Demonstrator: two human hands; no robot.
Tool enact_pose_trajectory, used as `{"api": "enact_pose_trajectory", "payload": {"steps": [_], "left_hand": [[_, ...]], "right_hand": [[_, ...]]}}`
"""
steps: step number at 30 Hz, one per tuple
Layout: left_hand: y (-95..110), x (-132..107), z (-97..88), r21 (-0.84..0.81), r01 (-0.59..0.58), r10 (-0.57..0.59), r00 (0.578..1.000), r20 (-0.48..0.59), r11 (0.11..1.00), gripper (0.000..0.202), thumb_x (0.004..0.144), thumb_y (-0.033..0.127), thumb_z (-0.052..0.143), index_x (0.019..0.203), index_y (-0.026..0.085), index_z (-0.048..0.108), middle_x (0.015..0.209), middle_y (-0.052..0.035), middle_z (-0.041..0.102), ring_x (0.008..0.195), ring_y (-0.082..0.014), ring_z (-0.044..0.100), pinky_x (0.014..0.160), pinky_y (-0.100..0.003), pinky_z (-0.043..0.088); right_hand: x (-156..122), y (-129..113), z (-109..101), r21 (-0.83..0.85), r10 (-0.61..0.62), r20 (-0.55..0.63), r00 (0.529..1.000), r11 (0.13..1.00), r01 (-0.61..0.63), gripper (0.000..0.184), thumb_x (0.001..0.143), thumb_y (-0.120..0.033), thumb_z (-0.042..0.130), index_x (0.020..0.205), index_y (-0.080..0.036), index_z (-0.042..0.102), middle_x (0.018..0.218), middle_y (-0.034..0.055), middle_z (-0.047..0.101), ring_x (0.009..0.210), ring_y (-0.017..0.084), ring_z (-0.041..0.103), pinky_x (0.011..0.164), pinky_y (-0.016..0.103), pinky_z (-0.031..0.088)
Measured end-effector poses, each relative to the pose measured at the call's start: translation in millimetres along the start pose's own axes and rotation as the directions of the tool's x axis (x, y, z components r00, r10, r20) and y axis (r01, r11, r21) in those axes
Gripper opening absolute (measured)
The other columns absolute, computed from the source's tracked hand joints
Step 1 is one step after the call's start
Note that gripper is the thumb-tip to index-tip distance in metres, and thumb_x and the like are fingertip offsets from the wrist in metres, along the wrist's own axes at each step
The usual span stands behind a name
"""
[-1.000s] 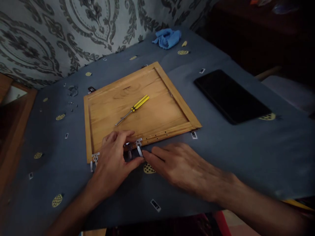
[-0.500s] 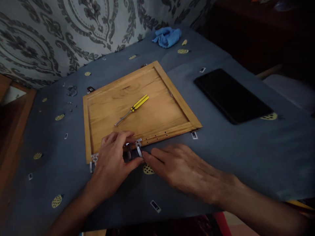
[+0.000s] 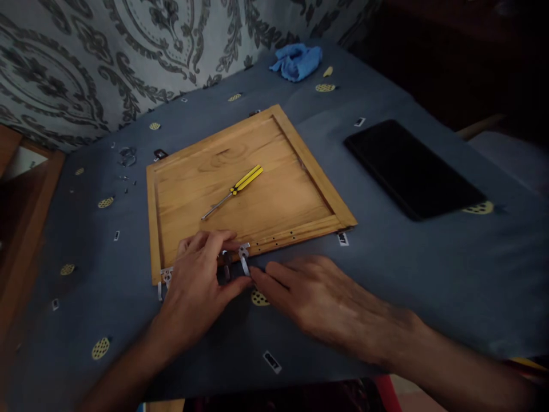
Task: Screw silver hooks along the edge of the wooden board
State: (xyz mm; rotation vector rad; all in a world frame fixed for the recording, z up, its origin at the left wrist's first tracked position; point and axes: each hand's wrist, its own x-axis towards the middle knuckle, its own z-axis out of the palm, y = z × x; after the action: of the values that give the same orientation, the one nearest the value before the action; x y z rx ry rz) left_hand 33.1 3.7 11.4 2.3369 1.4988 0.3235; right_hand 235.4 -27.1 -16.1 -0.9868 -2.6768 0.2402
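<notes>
A wooden panel (image 3: 253, 137) lies flat in the middle of the table (image 3: 433, 280), its near edge towards the person. It is yellow-brown with visible grain, and a raised frame surrounds the lower centre. Small dark holes run along the right part of the near edge. A silver metal hook (image 3: 244, 260) stands at that edge, its curved arm hanging over the side; another metal hook (image 3: 167, 277) sits at the near left corner, partly covered.

The left hand (image 3: 193, 289) reaches over the near edge, its fingers bent on the wood and its thumb spread away below them, with the silver hook by the gap. The right hand (image 3: 313, 300) has its fingers folded close together, the tips at the lower end of the same hook, right by the left thumb. Whether either hand grips the hook cannot be told.

A yellow-handled screwdriver (image 3: 233, 191) lies on the panel. A blue cloth (image 3: 299, 62) is at the far side, and a black tablet (image 3: 414, 169) lies to the right.
</notes>
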Motion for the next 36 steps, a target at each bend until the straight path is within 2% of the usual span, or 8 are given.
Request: {"api": "enact_pose_trajectory", "payload": {"steps": [3,10,13,16,19,24,29,36], "left_hand": [[0.2,-1.1,0.5,0.015,-0.016,0.016,1.0,-0.015,1.0,0.056,0.07,0.014,0.084,0.115,0.026,0.052,0.106,-0.0022,0.073,0.102,-0.0292,0.066,0.086,-0.046,0.048],[1.2,-1.2,0.2,0.034,0.005,-0.005,1.0,-0.006,0.999,0.056,0.07,0.015,0.084,0.113,0.027,0.051,0.107,-0.0022,0.073,0.104,-0.0291,0.065,0.087,-0.046,0.047],[1.1,-0.6,0.2,0.027,0.007,-0.007,1.0,-0.013,1.0,0.056,0.07,0.019,0.086,0.113,0.027,0.051,0.105,-0.0017,0.073,0.102,-0.0286,0.066,0.085,-0.045,0.048],[0.7,-1.1,0.0,0.025,0.01,-0.009,1.0,-0.007,1.0,0.056,0.07,0.024,0.088,0.113,0.027,0.052,0.102,-0.0013,0.072,0.099,-0.0286,0.065,0.083,-0.044,0.048],[0.2,-1.8,0.5,0.031,0.015,-0.015,1.0,-0.006,0.999,0.056,0.071,0.026,0.088,0.114,0.027,0.052,0.104,-0.0018,0.072,0.1,-0.0287,0.064,0.084,-0.044,0.048],[0.0,-1.7,1.3,0.037,-0.008,0.009,1.0,-0.016,0.999,0.055,0.071,0.024,0.086,0.114,0.027,0.052,0.105,-0.002,0.072,0.1,-0.0285,0.065,0.084,-0.044,0.048],[0.5,-1.7,0.7,0.03,0.003,-0.002,1.0,-0.014,1.0,0.054,0.071,0.023,0.086,0.114,0.027,0.052,0.104,-0.0025,0.072,0.1,-0.0287,0.066,0.083,-0.044,0.048],[0.2,-1.8,1.7,0.003,0.0,0.0,1.0,-0.029,1.0,0.058,0.068,0.018,0.086,0.114,0.026,0.052,0.104,-0.0029,0.071,0.1,-0.0296,0.065,0.084,-0.046,0.049]], "right_hand": [[-0.1,0.2,0.2,-0.007,-0.027,-0.04,0.999,1.0,0.027,0.022,0.083,0.003,0.056,0.096,-0.014,0.061,0.072,0.0018,0.063,0.056,0.014,0.05,0.052,0.032,0.022],[1.1,0.6,3.3,0.021,-0.009,-0.094,0.996,1.0,0.011,0.019,0.085,0.0,0.055,0.095,-0.015,0.063,0.07,0.0007,0.063,0.054,0.016,0.05,0.051,0.033,0.023],[1.6,1.0,4.1,0.015,0.05,-0.178,0.983,0.999,-0.048,0.017,0.09,-0.003,0.052,0.094,-0.015,0.063,0.069,0.0006,0.064,0.053,0.015,0.051,0.052,0.033,0.025],[1.4,1.9,3.1,-0.023,0.091,-0.249,0.964,0.995,-0.1,0.022,0.093,-0.003,0.048,0.105,-0.011,0.064,0.069,0.001,0.066,0.053,0.015,0.055,0.053,0.034,0.029],[1.2,2.5,0.5,-0.064,0.086,-0.215,0.973,0.993,-0.102,0.031,0.09,-0.002,0.049,0.118,-0.008,0.062,0.073,0.0022,0.07,0.055,0.016,0.06,0.053,0.034,0.034],[4.0,2.7,-2.1,-0.076,0.093,-0.106,0.99,0.992,-0.101,0.039,0.087,-0.004,0.057,0.125,-0.01,0.059,0.078,0.0018,0.072,0.06,0.017,0.065,0.053,0.033,0.037],[6.8,2.4,-2.5,-0.073,0.1,-0.045,0.994,0.992,-0.103,0.041,0.084,-0.002,0.059,0.125,-0.01,0.061,0.077,0.002,0.072,0.06,0.018,0.067,0.052,0.034,0.038],[5.6,1.3,-1.4,-0.08,0.099,0.004,0.995,0.992,-0.098,0.041,0.085,-0.001,0.057,0.125,-0.009,0.061,0.072,0.0019,0.071,0.056,0.019,0.064,0.049,0.035,0.03]]}}
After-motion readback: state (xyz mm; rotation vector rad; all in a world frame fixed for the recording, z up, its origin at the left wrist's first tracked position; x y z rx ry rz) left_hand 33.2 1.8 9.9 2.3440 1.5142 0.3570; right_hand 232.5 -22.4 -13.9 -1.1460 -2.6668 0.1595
